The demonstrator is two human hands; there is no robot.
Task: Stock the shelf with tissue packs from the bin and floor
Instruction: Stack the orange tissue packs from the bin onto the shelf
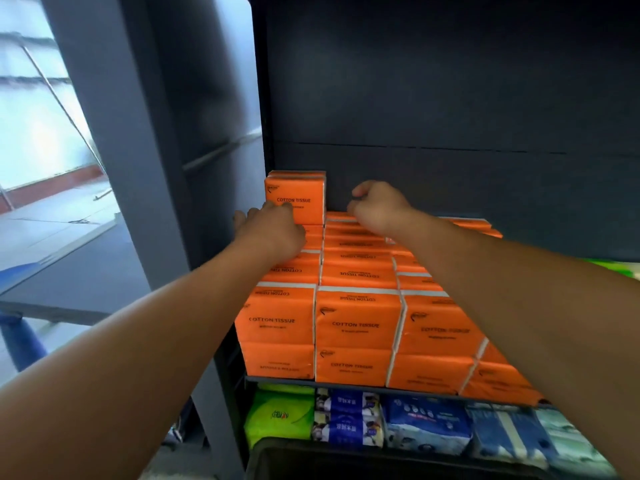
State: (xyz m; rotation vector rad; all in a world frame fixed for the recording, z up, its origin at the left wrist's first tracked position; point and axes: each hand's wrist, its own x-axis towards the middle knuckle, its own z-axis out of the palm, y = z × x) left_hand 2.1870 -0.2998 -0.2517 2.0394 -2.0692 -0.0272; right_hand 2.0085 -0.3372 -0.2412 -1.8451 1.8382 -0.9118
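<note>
**What the shelf view hides or cuts off**

The left hand (pixel 273 230) covers the lower left corner of the raised orange pack (pixel 295 188). Just right of that pack, the right hand (pixel 377 209) curls away from the camera; whether it holds anything cannot be told. Further right, the right forearm (pixel 502 271) hides part of the orange rows (pixel 358 271). The print under the pack's "COTTON TISSUE" is unreadably small. Far right, a green pack (pixel 620 266) is cut off by the frame edge. Well below, a dark rim (pixel 346 459) runs off the bottom edge.

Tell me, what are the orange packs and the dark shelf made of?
The orange packs look like soft tissue wrapped in thin glossy plastic film: the wrap shines and corners look squashy. The shelf and its dark back panel look like painted metal, smooth and matte, though that's a guess.
</note>
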